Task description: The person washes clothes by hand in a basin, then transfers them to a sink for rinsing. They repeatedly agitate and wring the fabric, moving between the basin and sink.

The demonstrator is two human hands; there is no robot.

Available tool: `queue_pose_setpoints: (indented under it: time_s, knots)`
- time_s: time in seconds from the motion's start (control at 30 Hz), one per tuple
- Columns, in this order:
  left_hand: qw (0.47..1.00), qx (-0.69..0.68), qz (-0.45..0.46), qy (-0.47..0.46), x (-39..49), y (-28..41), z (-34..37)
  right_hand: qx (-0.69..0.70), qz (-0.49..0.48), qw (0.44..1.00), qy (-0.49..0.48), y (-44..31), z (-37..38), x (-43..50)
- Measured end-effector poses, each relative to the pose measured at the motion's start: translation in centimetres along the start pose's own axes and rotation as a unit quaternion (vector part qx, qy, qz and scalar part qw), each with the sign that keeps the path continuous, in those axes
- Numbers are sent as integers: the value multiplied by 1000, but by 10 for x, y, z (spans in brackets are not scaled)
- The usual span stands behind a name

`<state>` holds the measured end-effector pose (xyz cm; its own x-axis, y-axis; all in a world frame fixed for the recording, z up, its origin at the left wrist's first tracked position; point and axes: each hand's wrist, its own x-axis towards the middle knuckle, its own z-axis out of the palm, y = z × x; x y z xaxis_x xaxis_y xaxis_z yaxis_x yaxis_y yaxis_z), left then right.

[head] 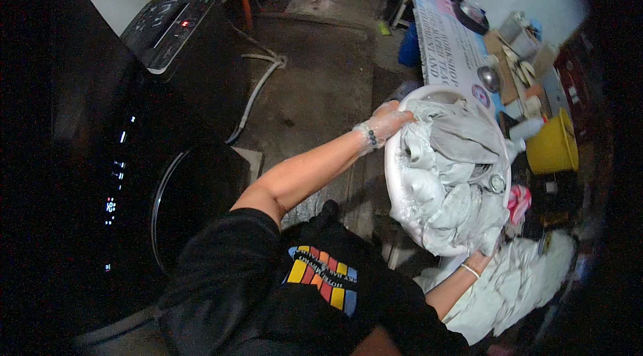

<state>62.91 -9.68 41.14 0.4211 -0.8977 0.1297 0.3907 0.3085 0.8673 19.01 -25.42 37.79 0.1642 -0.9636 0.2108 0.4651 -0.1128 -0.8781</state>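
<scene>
A white plastic basin (391,165) heaped with wet, sudsy white cloths (452,190) is held up to the right of my body. A greyer cloth (464,135) lies over the upper part of the heap. My left hand (386,121) grips the rim on the upper left, with foam on its fingers and wrist. At the lower rim, my right hand (483,259) supports the basin, its fingers mostly hidden by cloth and basin. A small clear round object (497,183) rests against the cloths near the right rim.
Left of me stands a black front-loading washing machine (201,195), and beyond it a black appliance with a lit control panel (171,29). A grey hose (251,97) crosses the floor. On the right are a banner-covered table (437,39), a yellow bucket (550,147) and piled white cloth (522,280).
</scene>
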Motion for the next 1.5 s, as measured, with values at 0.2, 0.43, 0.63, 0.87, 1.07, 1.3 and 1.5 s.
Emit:
queue_pose_setpoints:
  time_s: [0.2,0.43,0.63,0.87,1.07,1.3,1.5]
  knots:
    - [999,38,21,21,1,26,11,1,14,1000,-8,5,26,1]
    - [997,34,62,12,9,37,23,-3,34,998,-48,27,61,30]
    - [988,136,70,18,30,64,23,-24,40,997,-59,41,115,28]
    - [978,180,102,-10,42,65,8,-33,50,997,-49,48,142,23]
    - [987,133,86,35,0,105,15,-20,51,995,-81,45,129,-7]
    - [979,162,95,81,-35,90,13,-20,62,993,-99,44,124,-16]
    - [976,174,122,46,9,72,1,-29,53,992,-114,47,141,2]
